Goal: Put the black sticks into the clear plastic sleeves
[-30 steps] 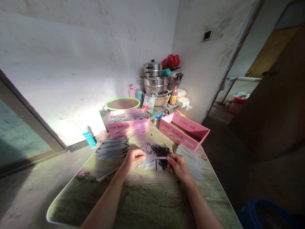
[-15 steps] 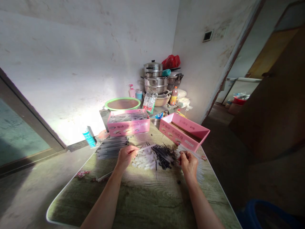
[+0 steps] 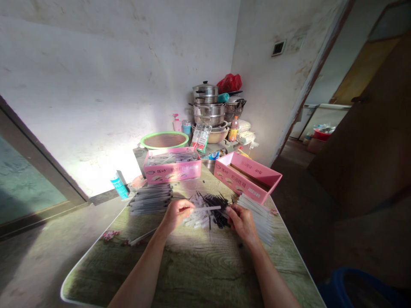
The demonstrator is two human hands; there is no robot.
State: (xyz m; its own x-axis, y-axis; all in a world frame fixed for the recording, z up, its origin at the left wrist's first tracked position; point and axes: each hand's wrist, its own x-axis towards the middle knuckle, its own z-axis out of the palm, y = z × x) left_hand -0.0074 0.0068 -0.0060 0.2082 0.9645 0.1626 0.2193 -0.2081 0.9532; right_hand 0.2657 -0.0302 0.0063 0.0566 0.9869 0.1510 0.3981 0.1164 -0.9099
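My left hand (image 3: 176,214) is closed in a pinch on one end of a slim white tube (image 3: 208,208), much like a pen barrel, which points right. Facing it, my right hand (image 3: 241,220) is closed too, thumb against fingers, close to the tube's free end; what it holds is too small to make out. Beneath the hands lie a heap of short white tubes (image 3: 196,220) and a pile of thin black pieces (image 3: 220,220). Beside my right hand are translucent tubes (image 3: 262,221) in a row. Left of my left hand lie grey, dark-tipped sticks (image 3: 150,199), side by side.
A pink box (image 3: 173,173) full of similar sticks stands at the table's back left. Another pink box (image 3: 229,181) sits at the back right. Behind are stacked pots (image 3: 208,112), a green-rimmed basin (image 3: 144,144) and a bottle (image 3: 233,130). The wood-patterned table (image 3: 195,269) has a rounded corner.
My right hand has moved left from the translucent tubes to the black pile. My left hand has shifted slightly right and lower, its white tube now nearly level, and the two hands are closer.
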